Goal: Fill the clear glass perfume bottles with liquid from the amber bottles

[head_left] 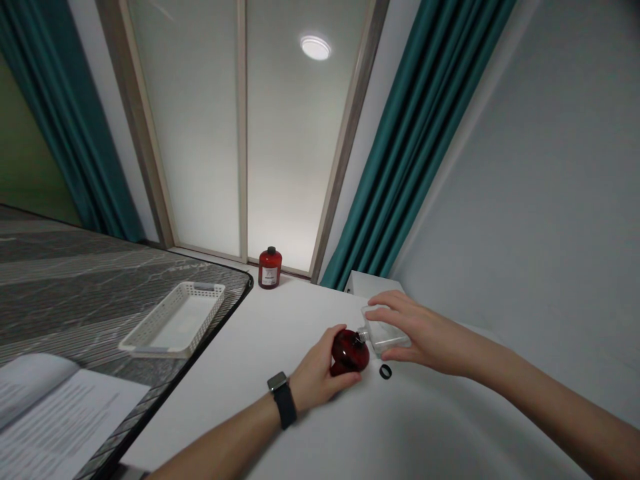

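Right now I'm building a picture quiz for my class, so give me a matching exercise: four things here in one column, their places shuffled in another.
Things:
1 dark red bottle
2 clear container
3 black ring
4 white basket

Places:
A on the dark marbled surface
B gripped by the right hand
C loose on the white table
D held in the left hand

Pairs: 1-D, 2-B, 3-C, 4-A

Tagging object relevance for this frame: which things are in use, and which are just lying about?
In use:
left hand, gripping the round red bottle
right hand, holding the clear bottle against its neck
small black ring beside them, probably theirs

Lying about:
labelled red jar by the window
white basket
open papers
white box
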`<state>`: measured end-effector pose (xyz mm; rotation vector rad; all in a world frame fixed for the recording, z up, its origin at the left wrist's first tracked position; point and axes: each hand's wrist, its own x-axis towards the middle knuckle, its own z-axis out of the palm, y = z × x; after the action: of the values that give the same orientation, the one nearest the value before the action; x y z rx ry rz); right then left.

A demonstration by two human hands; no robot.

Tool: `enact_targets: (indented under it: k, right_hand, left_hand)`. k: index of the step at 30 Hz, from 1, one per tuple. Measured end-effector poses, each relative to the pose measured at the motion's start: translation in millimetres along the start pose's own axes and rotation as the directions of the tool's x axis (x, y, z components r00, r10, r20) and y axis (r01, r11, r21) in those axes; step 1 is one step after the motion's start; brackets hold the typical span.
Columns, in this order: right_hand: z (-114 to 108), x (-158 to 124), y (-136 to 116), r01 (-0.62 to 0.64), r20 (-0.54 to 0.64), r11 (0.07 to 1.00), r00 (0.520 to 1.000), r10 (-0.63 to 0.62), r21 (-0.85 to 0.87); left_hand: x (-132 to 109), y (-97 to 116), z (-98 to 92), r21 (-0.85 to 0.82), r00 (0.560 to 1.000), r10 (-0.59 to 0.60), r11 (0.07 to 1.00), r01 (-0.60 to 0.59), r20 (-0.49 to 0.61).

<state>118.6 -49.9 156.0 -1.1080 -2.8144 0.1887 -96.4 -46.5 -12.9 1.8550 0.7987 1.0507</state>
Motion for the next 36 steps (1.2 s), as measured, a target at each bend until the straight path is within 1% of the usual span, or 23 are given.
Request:
enact_targets:
  k: [8,14,25,36]
  right_hand:
    - [-7.4,2.1,-4.3,-0.019,0.024,0.999,1.000,0.019,0.032]
    - [-9.8,4.6,-3.5,-0.023,0.020,0.998,1.000,0.022,0.052]
    - [-14.8,8.1,-6.7,-0.033,0.029,0.999,0.999,0.032,0.038]
    - [-8.0,4.9,-2.5,-0.045,0.019,0.996,0.999,0.044,0.077]
  left_hand:
    - [-1.1,0.5,1.9,-0.046,1.000,-0.011,0.999,0.010,-0.009]
    - [-0.1,2.4,1.7,-0.061,1.000,-0.016,0.998,0.015,-0.020]
    - [0.4,2.1,1.7,-0.031,0.999,0.006,1.000,-0.007,-0.038]
    - [1.6,-0.5,0.7,-0.040,1.000,-0.008,0.999,0.007,-0.026]
